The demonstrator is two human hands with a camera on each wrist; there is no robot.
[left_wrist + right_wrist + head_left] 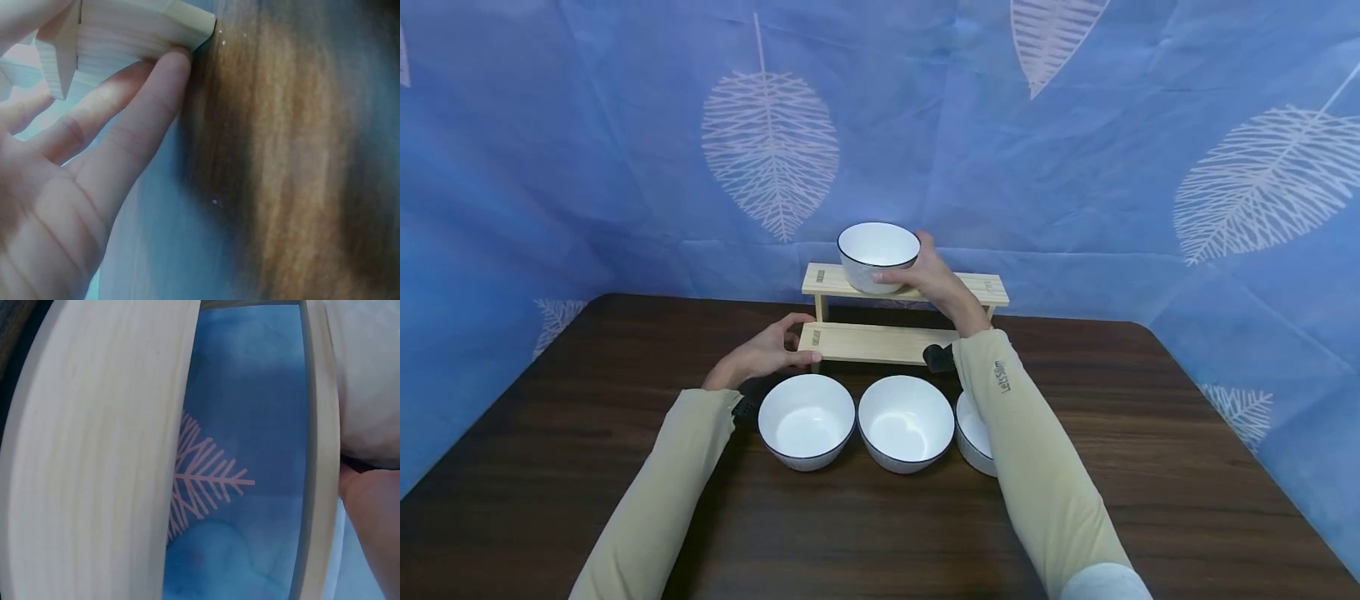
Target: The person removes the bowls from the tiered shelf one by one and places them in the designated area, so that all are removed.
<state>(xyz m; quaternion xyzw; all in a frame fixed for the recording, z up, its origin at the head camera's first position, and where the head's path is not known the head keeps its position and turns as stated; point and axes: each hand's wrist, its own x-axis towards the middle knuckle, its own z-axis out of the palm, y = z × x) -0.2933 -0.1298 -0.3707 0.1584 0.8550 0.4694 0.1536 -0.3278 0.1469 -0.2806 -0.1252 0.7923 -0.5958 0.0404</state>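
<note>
A two-tier wooden rack [880, 342] stands at the back of the table. My left hand [763, 350] grips the left end of its lower shelf, thumb at the front corner and fingers farther back. In the left wrist view, fingertips press against the pale wood [125, 37] of the rack's side. On the upper tier, my right hand [934, 277] holds a white bowl [878, 244] with a dark rim by its right side, thumb in front. The right wrist view shows part of that bowl [369, 375] beyond the upper shelf's edge [322, 456].
Three more white bowls line up in front of the rack: a left bowl [807, 421], a middle bowl [906, 422] and a right bowl [974, 437] partly hidden by the right sleeve. A blue leaf-print cloth [880, 125] hangs behind the dark wooden table [850, 533].
</note>
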